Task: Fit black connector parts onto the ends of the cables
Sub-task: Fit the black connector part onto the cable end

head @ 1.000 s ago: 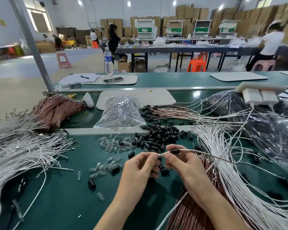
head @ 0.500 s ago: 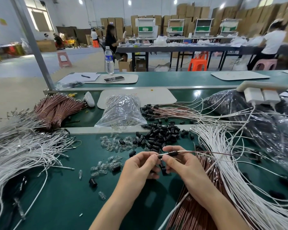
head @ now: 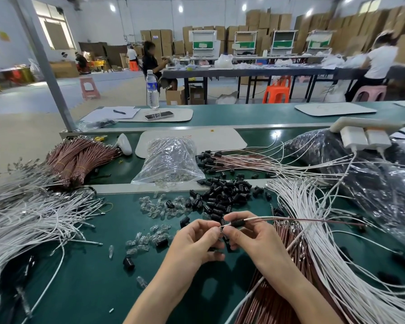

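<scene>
Between our left hand (head: 194,239) and right hand (head: 250,239), a black connector part (head: 238,223) sits on the cable (head: 290,219). Our right hand pinches the part and our left pinches the cable's tip. Just beyond both hands lies the pile of black connectors (head: 222,195).

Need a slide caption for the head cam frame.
Left hand pinches a cable tip while right hand holds the black connector on it, above a green bench with loose connectors.
</scene>
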A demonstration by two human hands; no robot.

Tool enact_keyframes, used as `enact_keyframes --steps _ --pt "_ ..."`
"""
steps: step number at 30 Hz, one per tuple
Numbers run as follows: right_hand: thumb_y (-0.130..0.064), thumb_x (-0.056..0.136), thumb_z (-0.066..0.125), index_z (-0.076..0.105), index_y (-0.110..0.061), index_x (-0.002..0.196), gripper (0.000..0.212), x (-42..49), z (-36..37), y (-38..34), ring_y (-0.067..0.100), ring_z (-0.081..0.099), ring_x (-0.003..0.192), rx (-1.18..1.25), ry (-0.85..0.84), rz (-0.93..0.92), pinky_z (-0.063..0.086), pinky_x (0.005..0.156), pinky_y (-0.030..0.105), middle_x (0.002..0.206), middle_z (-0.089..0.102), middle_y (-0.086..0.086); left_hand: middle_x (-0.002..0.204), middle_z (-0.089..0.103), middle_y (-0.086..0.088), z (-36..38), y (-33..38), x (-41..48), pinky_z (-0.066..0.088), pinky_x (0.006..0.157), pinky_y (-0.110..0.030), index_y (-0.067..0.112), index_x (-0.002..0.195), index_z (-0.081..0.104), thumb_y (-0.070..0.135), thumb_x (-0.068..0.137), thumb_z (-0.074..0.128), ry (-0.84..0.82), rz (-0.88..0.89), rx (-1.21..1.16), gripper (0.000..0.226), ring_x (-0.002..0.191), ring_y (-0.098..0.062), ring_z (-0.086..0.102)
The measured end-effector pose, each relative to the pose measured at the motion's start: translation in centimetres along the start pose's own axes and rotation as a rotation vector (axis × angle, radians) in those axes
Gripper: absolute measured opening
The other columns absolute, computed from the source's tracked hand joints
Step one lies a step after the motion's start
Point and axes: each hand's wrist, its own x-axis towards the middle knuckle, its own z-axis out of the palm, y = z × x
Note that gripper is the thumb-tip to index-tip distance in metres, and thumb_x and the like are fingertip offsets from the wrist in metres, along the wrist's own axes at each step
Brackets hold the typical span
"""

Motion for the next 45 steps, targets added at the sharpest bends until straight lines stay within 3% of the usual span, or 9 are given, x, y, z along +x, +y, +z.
enact_keyframes --steps 13,17,21,26,33,39,45 --pt "-0.018 0.085 0.076 0.077 -0.031 0.096 0.017 -0.1 0.2 -0.37 0.007 0.067 0.071 0.17 0.0 0.059 0.052 0.071 0.016 0.075 0.074 -0.003 0.089 0.075 -0.009 0.08 0.18 -0.39 0.058 0.067 -0.031 0.01 0.096 0.076 0.01 0.097 0.066 -0.045 0.005 0.053 0.01 0.081 -0.018 0.069" --pt "-0.029 0.078 0.077 0.077 -0.03 0.097 0.019 -0.06 0.01 -0.48 0.007 0.068 0.073 0.196 0.014 0.067 0.053 0.071 0.016 0.078 0.075 -0.002 0.091 0.075 -0.007 0.2 0.18 -0.3 0.058 0.068 -0.031 0.019 0.093 0.079 0.026 0.093 0.07 -0.056 0.001 0.066 0.011 0.08 -0.017 0.068" --pt "-0.029 0.081 0.078 0.077 -0.03 0.099 0.019 -0.12 -0.04 -0.38 0.007 0.067 0.072 0.175 0.017 0.077 0.052 0.071 0.016 0.078 0.074 -0.002 0.088 0.074 -0.006 0.3 0.23 -0.29 0.058 0.067 -0.03 0.016 0.091 0.08 0.04 0.084 0.069 -0.05 -0.004 0.064 0.027 0.076 -0.016 0.067" --pt "-0.013 0.09 0.074 0.077 -0.033 0.098 0.022 -0.14 0.01 -0.46 0.007 0.066 0.071 0.16 0.009 0.1 0.052 0.071 0.016 0.075 0.072 -0.004 0.085 0.074 -0.006 0.18 0.05 -0.25 0.059 0.066 -0.029 0.018 0.09 0.08 0.027 0.096 0.066 -0.032 0.021 0.119 0.018 0.075 -0.015 0.068" --pt "-0.019 0.091 0.073 0.075 -0.041 0.1 0.024 -0.22 0.01 -0.77 0.006 0.064 0.068 0.045 -0.009 0.091 0.049 0.069 0.011 0.068 0.069 -0.009 0.081 0.073 -0.007 0.21 0.33 -0.35 0.059 0.065 -0.029 0.012 0.085 0.079 0.019 0.097 0.066 0.003 0.027 0.146 0.019 0.07 -0.016 0.067" --pt "-0.018 0.089 0.076 0.077 -0.037 0.103 0.024 -0.14 0.12 -0.42 0.005 0.062 0.064 -0.002 -0.01 0.092 0.049 0.067 0.013 0.065 0.068 -0.006 0.078 0.071 -0.005 0.31 0.53 -0.59 0.059 0.066 -0.028 0.001 0.095 0.073 0.013 0.099 0.063 -0.01 0.027 0.16 0.015 0.071 -0.014 0.067" --pt "-0.034 0.078 0.08 0.066 -0.04 0.123 0.047 0.01 0.22 -0.14 0.009 0.069 0.074 0.043 0.012 0.12 0.053 0.076 0.019 0.08 0.075 0.0 0.072 0.071 0.0 0.37 0.25 -0.49 0.059 0.063 -0.028 0.009 0.092 0.073 0.015 0.099 0.064 0.016 0.089 0.265 0.013 0.068 -0.015 0.067"
